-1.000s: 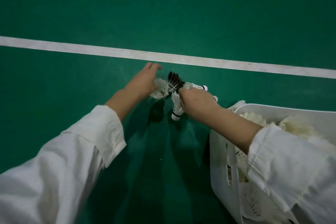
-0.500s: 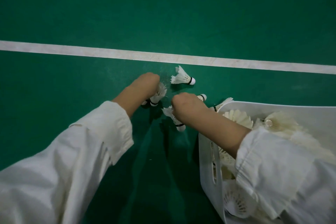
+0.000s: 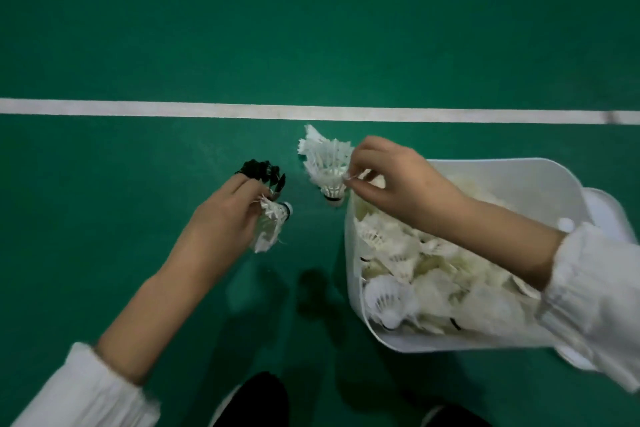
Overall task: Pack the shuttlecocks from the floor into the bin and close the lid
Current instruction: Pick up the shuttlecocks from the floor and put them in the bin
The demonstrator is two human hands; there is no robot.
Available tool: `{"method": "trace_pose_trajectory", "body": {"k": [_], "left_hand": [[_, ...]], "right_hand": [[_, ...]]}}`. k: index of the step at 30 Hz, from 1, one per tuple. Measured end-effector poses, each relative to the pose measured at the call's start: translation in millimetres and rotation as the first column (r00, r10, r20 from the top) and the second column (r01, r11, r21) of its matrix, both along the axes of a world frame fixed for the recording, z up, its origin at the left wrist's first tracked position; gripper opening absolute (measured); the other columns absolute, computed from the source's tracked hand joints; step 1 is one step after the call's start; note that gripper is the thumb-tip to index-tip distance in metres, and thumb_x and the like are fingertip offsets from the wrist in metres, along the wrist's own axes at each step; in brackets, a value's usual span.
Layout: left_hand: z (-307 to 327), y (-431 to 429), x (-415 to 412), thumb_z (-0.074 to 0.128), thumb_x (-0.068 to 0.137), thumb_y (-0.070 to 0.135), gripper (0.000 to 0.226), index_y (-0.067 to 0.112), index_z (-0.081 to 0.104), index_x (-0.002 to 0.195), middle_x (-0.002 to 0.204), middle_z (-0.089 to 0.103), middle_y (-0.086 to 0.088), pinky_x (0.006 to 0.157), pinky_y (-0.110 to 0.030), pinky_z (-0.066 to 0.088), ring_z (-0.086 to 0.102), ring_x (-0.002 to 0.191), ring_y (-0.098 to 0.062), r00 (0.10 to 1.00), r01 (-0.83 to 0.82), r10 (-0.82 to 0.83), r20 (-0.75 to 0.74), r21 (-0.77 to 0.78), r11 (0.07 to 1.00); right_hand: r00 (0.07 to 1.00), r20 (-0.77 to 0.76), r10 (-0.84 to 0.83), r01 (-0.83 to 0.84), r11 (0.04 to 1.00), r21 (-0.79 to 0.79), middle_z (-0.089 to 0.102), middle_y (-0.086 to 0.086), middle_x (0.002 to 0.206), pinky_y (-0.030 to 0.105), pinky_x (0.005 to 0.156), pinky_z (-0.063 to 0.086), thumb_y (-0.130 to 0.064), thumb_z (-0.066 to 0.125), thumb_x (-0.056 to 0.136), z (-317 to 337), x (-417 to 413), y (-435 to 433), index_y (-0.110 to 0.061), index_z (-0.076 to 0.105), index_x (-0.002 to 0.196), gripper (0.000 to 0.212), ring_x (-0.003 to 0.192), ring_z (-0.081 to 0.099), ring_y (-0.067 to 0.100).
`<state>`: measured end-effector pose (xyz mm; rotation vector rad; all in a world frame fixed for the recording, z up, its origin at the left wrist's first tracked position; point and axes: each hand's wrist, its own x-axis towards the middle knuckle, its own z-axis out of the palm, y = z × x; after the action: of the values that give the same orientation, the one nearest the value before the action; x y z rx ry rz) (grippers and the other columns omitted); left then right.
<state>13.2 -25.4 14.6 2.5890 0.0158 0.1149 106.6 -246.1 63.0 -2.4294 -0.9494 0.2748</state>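
Note:
My left hand (image 3: 225, 218) is closed around a white shuttlecock (image 3: 272, 225) and a black-feathered shuttlecock (image 3: 261, 172), both lifted off the green floor. My right hand (image 3: 391, 180) pinches a bunch of white shuttlecocks (image 3: 325, 163) by the feathers, just left of the bin's near-left corner. The white plastic bin (image 3: 351, 253) stands at the right, open and filled with several white shuttlecocks (image 3: 415, 270). My right forearm crosses over the bin.
A white court line (image 3: 173, 109) runs across the green floor beyond my hands. A white piece, possibly the lid (image 3: 613, 215), shows behind the bin at the far right. Dark shoes (image 3: 256, 399) appear at the bottom edge.
Both hands have risen from the floor with shuttlecocks in them and moved apart; the right hand now hangs by the bin's corner. The view has tilted so more of the bin shows.

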Motion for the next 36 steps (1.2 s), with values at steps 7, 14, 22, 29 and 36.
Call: {"method": "trace_pose_trajectory", "body": {"k": [7,14,22,29,36], "left_hand": [[63,-79,-31,0.062,0.083,0.01,0.013,0.015,0.062,0.095,0.093,0.058,0.008,0.072,-0.035,0.049,0.055,0.078,-0.013,0.976,0.219,-0.218,0.023,-0.125,0.968],[59,-127,-46,0.056,0.082,0.018,0.015,0.018,0.065,0.094,0.094,0.06,0.008,0.068,-0.03,0.047,0.049,0.077,-0.002,0.944,0.322,-0.329,-0.031,-0.132,0.937],[54,-149,-50,0.062,0.082,0.008,0.018,0.019,0.065,0.097,0.095,0.059,0.012,0.07,-0.027,0.048,0.052,0.079,0.001,0.93,0.354,-0.363,-0.052,-0.134,0.926],[51,-153,-45,0.062,0.082,0.006,0.02,0.02,0.065,0.097,0.094,0.059,0.013,0.069,-0.018,0.043,0.051,0.079,0.005,0.907,0.402,-0.414,-0.077,-0.136,0.906],[47,-155,-30,0.063,0.08,0.001,0.022,0.017,0.065,0.095,0.091,0.058,0.013,0.072,-0.006,0.037,0.049,0.078,0.007,0.924,0.358,-0.373,-0.086,-0.155,0.921]], "right_hand": [[0.973,-0.038,-0.229,0.226,0.972,-0.068,0.058,-0.002,0.094,0.022,0.074,0.047,-0.025,0.06,0.087,28,-80,-143,-0.013,0.064,0.082,0.015,0.075,0.058,0.007],[0.818,-0.071,-0.571,0.555,0.816,-0.159,0.055,0.003,0.09,0.039,0.081,0.05,-0.015,0.062,0.088,-15,-109,-201,-0.007,0.065,0.083,0.011,0.079,0.06,0.023],[0.8,-0.025,-0.599,0.593,0.796,-0.121,0.055,0.004,0.089,0.031,0.072,0.043,-0.014,0.061,0.087,-23,-93,-202,-0.006,0.064,0.079,0.012,0.08,0.058,0.024],[0.842,0.035,-0.538,0.509,0.773,-0.38,0.057,0.011,0.098,0.029,0.074,0.037,-0.011,0.054,0.086,-29,-81,-199,-0.002,0.066,0.091,0.016,0.095,0.053,0.027],[0.804,-0.164,-0.572,0.459,0.772,-0.438,0.054,0.008,0.119,0.027,0.087,0.038,-0.018,0.056,0.088,-39,-77,-203,-0.009,0.063,0.111,0.025,0.113,0.05,0.024]]}}
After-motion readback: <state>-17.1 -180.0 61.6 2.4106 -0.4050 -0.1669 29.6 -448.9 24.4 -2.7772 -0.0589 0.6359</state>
